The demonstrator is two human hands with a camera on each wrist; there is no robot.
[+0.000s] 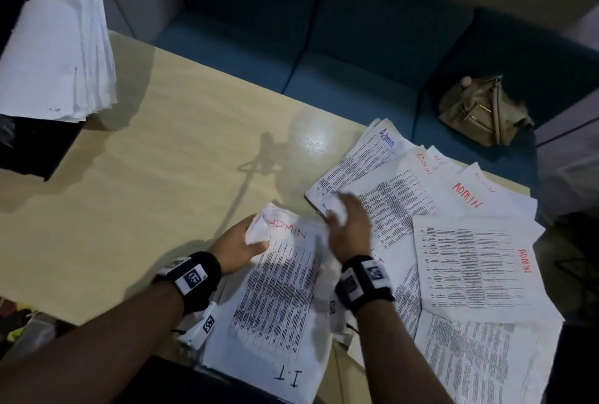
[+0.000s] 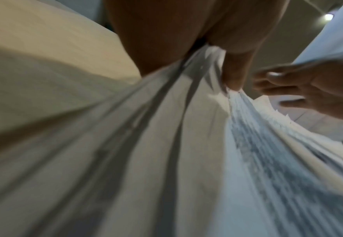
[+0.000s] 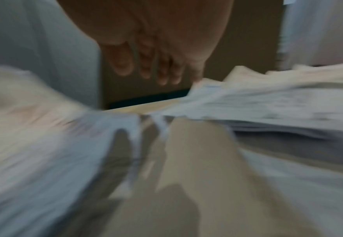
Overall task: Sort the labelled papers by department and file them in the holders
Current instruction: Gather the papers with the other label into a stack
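Note:
A thick stack of printed papers (image 1: 282,287) lies at the table's near edge, its top sheet marked ADMIN in red. My left hand (image 1: 251,235) grips its far left corner, thumb on top; in the left wrist view the thumb (image 2: 233,77) pinches the fanned sheets (image 2: 186,144). A sheet marked I.T (image 1: 288,374) sticks out below the stack. My right hand (image 1: 348,219) hovers, blurred, between this stack and the spread ADMIN papers (image 1: 421,196), its fingers (image 3: 146,64) straight and holding nothing.
A tall pile of white papers (image 1: 58,47) sits on a black holder (image 1: 29,151) at the far left. More printed sheets (image 1: 476,274) cover the table's right side. Behind the wooden table (image 1: 146,177) stands a blue sofa (image 1: 324,47) with an olive bag (image 1: 483,112).

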